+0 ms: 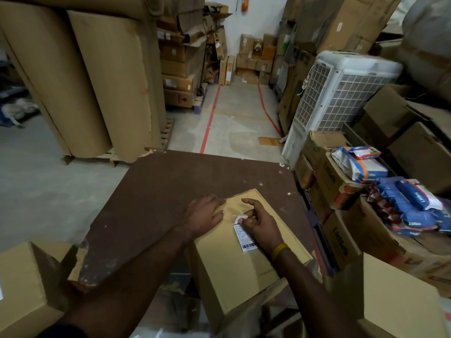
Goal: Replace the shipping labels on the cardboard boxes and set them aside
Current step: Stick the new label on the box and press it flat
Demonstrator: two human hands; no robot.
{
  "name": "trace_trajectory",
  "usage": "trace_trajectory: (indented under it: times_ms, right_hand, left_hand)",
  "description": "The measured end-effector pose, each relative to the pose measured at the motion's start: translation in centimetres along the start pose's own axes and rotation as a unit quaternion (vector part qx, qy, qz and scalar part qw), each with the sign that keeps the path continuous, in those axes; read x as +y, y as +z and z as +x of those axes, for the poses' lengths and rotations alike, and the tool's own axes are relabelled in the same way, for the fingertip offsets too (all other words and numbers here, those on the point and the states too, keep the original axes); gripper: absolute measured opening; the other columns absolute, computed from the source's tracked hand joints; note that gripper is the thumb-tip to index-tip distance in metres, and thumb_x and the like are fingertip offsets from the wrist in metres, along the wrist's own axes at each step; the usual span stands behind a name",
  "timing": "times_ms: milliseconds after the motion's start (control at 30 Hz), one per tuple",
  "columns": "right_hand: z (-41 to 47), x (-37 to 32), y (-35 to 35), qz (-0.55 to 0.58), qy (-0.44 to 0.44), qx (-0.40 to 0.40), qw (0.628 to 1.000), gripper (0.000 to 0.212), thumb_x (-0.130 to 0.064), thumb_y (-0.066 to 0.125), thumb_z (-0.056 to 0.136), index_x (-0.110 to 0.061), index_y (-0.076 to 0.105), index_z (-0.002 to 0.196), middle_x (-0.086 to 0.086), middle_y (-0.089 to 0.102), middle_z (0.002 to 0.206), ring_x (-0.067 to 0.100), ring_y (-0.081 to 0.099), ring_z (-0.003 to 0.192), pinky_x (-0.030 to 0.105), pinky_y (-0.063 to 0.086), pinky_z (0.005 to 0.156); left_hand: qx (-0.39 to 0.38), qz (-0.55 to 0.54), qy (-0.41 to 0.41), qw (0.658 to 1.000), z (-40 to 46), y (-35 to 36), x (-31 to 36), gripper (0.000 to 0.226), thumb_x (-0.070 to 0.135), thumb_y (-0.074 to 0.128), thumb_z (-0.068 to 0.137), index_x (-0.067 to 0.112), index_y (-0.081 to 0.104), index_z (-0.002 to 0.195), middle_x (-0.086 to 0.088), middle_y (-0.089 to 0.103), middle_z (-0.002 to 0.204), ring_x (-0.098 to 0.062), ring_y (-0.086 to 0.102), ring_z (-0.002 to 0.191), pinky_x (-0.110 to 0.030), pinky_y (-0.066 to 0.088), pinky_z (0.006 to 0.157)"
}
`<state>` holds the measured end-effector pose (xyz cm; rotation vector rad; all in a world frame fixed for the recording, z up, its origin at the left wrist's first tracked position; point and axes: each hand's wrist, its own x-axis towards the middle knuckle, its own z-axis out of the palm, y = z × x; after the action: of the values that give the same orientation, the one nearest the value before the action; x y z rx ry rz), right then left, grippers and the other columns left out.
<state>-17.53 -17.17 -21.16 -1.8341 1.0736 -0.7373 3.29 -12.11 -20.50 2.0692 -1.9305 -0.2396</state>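
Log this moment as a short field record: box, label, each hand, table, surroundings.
box: cardboard box lying flat on the table, near end past the edge
label: white barcode label on the box top, its far corner lifted
left hand: left hand flat on the box's far left corner, fingers straight
right hand: right hand pinching the label's lifted corner
table: dark brown table, chipped at its left edge
surroundings: white air cooler to the right; blue packets on cartons; brown paper rolls far left
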Motion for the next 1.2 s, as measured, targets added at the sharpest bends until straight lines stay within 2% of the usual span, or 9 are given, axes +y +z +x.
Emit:
trace_trajectory:
  times_ms: [100,267,400,567,733,867,967,1100,1200]
  right_hand:
    - [0.4,0.5,-0.8,0.029,0.019,-0.023,0.999,0.052,-0.017,0.077,0.083,-0.043,0.061,0.125,-0.005,0.067,0.086,0.009,0.065,0.080,0.024,0.053,0.078]
    - [0.6,1.3,-0.8,0.050,0.029,0.007,0.998,0.008,-0.022,0.069,0.086,-0.025,0.077,0.086,-0.006,0.073,0.095,0.016,0.069,0.088,0.036,0.054,0.081]
    - [0.4,1.2,-0.8,0.106,0.021,0.018,0.994,0.007,-0.023,0.070,0.089,-0.021,0.076,0.088,0.000,0.072,0.099,0.021,0.070,0.091,0.040,0.055,0.083]
    - [0.3,0.2,-1.5,0.211,0.011,-0.004,0.977,0.011,-0.004,0.066,0.093,-0.005,0.073,0.101,0.011,0.072,0.106,0.021,0.068,0.087,0.035,0.054,0.077]
    - [0.7,0.9,-1.4,0.192,-0.006,-0.009,0.981,0.034,-0.008,0.070,0.089,-0.026,0.071,0.118,0.009,0.058,0.089,0.023,0.060,0.079,0.046,0.055,0.079]
    - [0.7,1.5,-1.3,0.124,-0.008,-0.013,0.992,0.052,-0.029,0.075,0.082,-0.044,0.060,0.129,-0.003,0.062,0.091,0.020,0.064,0.083,0.045,0.056,0.085]
    - [0.3,2.1,-1.8,0.100,0.017,-0.031,0.994,0.061,-0.045,0.075,0.075,-0.051,0.053,0.132,-0.006,0.067,0.087,0.017,0.067,0.085,0.050,0.057,0.086]
    - [-1.7,2.8,-3.2,0.096,0.000,-0.062,0.993,0.062,-0.027,0.074,0.083,-0.045,0.051,0.137,-0.005,0.067,0.075,0.013,0.065,0.077,0.050,0.056,0.082]
    - [-2.6,2.8,-3.4,0.128,-0.003,-0.066,0.990,0.064,-0.024,0.073,0.083,-0.045,0.050,0.138,-0.005,0.064,0.073,0.013,0.060,0.073,0.043,0.050,0.076]
  left_hand:
    - [0.036,0.015,-0.041,0.998,-0.4,0.8,0.7,0.042,0.040,0.045,0.100,0.031,0.049,0.141,0.002,0.049,0.144,-0.018,0.045,0.132,-0.037,0.023,0.115]
    - [0.056,-0.063,-0.125,0.989,-3.1,2.6,3.6,0.048,0.041,0.052,0.096,0.031,0.049,0.143,-0.005,0.031,0.160,-0.021,0.025,0.148,-0.037,0.011,0.121]
    - [0.081,-0.149,-0.134,0.976,-4.9,3.2,5.3,0.036,0.037,0.056,0.094,0.032,0.061,0.130,-0.002,0.035,0.157,-0.017,0.028,0.147,-0.035,0.009,0.121]
    - [0.067,-0.204,-0.151,0.965,-4.9,2.9,5.9,0.041,0.058,0.050,0.082,0.036,0.069,0.111,0.003,0.042,0.154,-0.018,0.028,0.147,-0.039,0.006,0.121]
    - [0.052,-0.193,-0.174,0.964,-4.4,3.1,6.8,0.018,0.048,0.065,0.088,0.036,0.069,0.100,0.006,0.033,0.159,-0.018,0.014,0.152,-0.038,-0.002,0.121]
    - [0.062,-0.188,-0.187,0.962,-4.2,3.3,7.8,0.010,0.045,0.066,0.087,0.037,0.062,0.087,0.007,0.034,0.159,-0.020,0.013,0.152,-0.038,-0.003,0.120]
    - [0.070,-0.194,-0.193,0.959,-4.2,3.3,7.8,0.011,0.043,0.067,0.086,0.035,0.061,0.083,0.008,0.038,0.157,-0.020,0.015,0.152,-0.037,-0.002,0.120]
    - [0.084,-0.209,-0.187,0.956,-4.5,3.2,7.8,0.015,0.041,0.069,0.086,0.035,0.058,0.079,0.010,0.047,0.150,-0.019,0.020,0.150,-0.038,-0.001,0.120]
    - [0.094,-0.240,-0.175,0.950,-4.6,3.0,7.9,0.024,0.039,0.070,0.087,0.036,0.054,0.070,0.017,0.063,0.125,-0.017,0.029,0.147,-0.040,0.000,0.120]
